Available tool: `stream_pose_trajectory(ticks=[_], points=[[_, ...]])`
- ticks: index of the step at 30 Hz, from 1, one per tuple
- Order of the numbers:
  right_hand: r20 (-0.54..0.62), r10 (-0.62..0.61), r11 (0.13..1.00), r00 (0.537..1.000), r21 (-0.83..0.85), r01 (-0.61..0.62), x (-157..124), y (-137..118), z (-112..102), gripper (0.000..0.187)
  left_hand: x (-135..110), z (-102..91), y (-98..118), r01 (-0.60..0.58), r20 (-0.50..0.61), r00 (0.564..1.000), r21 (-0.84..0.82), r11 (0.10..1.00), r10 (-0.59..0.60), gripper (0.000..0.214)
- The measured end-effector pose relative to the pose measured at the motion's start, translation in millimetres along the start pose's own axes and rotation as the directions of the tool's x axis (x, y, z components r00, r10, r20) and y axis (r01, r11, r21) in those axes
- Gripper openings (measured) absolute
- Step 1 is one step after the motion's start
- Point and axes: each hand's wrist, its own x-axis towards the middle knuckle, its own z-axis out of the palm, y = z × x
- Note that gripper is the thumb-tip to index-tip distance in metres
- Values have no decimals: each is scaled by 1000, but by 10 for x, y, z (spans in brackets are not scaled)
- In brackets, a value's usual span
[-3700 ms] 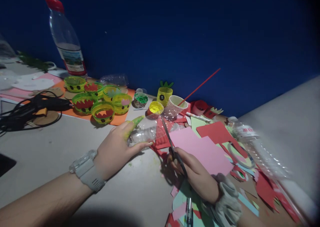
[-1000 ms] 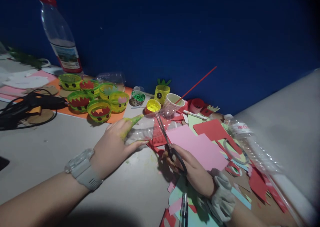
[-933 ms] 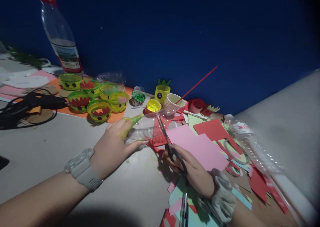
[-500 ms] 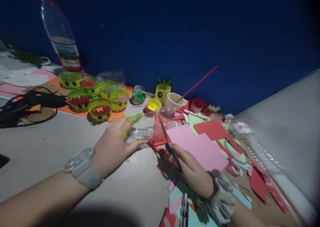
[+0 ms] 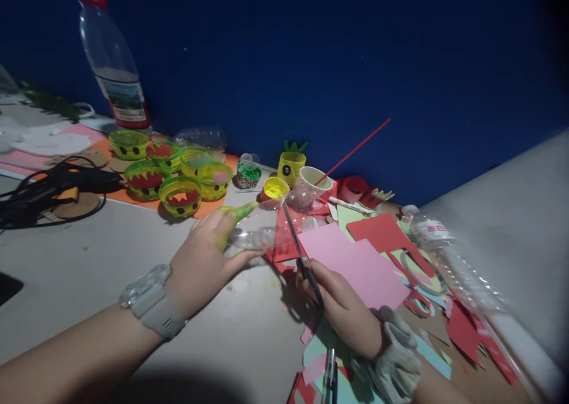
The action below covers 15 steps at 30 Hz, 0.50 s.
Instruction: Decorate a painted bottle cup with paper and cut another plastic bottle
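My left hand [image 5: 213, 247], its thumb and index finger smeared with yellow and green, is closed round a clear plastic bottle [image 5: 254, 233] lying on its side. In my right hand [image 5: 340, 306] is a pair of scissors [image 5: 294, 233] with dark handles. The blades point up and away, against the cut-looking edge of the bottle; whether they are parted I cannot tell. Just beyond the bottle stand a small cup of yellow paint [image 5: 275, 188] and a patterned paper cup [image 5: 311, 186] with a red stick [image 5: 355, 149] in it.
Several yellow-green plastic rings with faces [image 5: 180, 198] stand on orange paper at left, beside a black glue gun [image 5: 89, 179]. A tall bottle [image 5: 116, 78] rises behind. Pink card [image 5: 351, 262], red scraps and a clear bottle [image 5: 448, 256] cover the right side. A blue wall closes the back.
The whole view has shifted slightly, so things sit a little further right. Both hands keep nearly the same hold on the bottle and scissors.
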Motion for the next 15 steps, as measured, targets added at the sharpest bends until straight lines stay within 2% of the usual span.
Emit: stream_pose_trajectory(ticks=[7,15], points=[[23,-22,973,999,230,16,-19,-58,-2,29,-29,-9,15,-22,0,1000,-19,1000,22,54],[29,-19,990,999,138,15,-29,-100,-34,45,-38,0,14,-37,-7,999,-8,999,37,57]])
